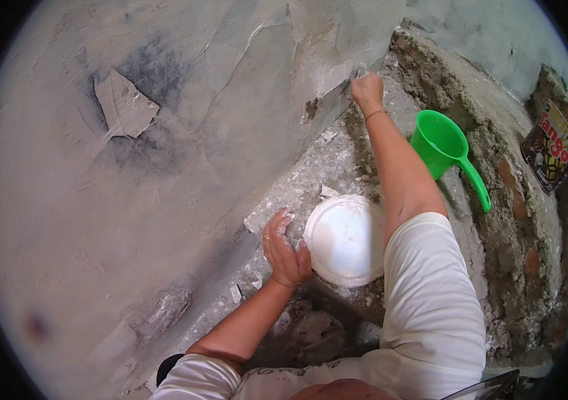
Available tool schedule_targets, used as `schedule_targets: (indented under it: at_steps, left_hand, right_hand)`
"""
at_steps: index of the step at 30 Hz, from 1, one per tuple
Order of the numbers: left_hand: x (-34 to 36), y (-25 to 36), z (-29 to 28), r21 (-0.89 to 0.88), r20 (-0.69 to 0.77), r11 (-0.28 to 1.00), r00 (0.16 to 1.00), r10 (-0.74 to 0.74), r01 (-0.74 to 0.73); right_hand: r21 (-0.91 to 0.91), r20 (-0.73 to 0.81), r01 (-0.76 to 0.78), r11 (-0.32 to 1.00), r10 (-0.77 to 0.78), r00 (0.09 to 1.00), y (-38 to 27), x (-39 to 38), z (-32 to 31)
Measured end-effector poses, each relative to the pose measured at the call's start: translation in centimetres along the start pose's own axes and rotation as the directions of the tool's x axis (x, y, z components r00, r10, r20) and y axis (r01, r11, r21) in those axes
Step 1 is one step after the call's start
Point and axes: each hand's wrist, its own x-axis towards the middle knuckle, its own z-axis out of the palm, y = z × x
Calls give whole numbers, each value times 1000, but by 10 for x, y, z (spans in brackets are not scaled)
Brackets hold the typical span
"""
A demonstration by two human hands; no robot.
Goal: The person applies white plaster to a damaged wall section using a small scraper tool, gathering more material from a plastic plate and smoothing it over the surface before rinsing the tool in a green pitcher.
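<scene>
Beside a round white plastic dish [322, 232], which looks like a bucket lid or shallow basin, my left hand [286, 255] curves with thumb and fingers apart. Its fingertips are smeared with white, and nothing shows in its grasp. My right hand [368, 92] is stretched far forward, closed in a fist against the foot of the grey plastered wall [231, 120]. What it grips, if anything, is hidden by the fingers. A green plastic dipper [439, 141] with a long handle stands to the right of my right forearm.
Rough mortar-covered steps [497, 153] with some exposed brick rise on the right. A dark printed packet [551, 148] lies on them. White crumbs litter the ledge [304, 173] by the wall. A ragged grey patch [125, 105] marks the wall at left.
</scene>
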Motion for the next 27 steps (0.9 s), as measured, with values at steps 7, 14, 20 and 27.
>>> schedule_targets:
  at_steps: [7,14,20,27]
  left_hand:
    - [-4,-8,-14,31,-37,999,999,-31,32]
    - [-2,-3,-1,-5,-18,1000,1000,-11,10]
    - [-7,-13,-15,33,-39,999,999,-14,15]
    - [-2,-3,2,-7,-9,1000,1000,-19,19]
  right_hand:
    - [57,-65,119,991,-115,991,-67,-87,10]
    - [-53,67,-5,999,8,998,14,12,3]
    - [-42,23,79,996,-78,997,-53,-69,22]
    - [-555,477,546,628,-297,827,68,47,-5]
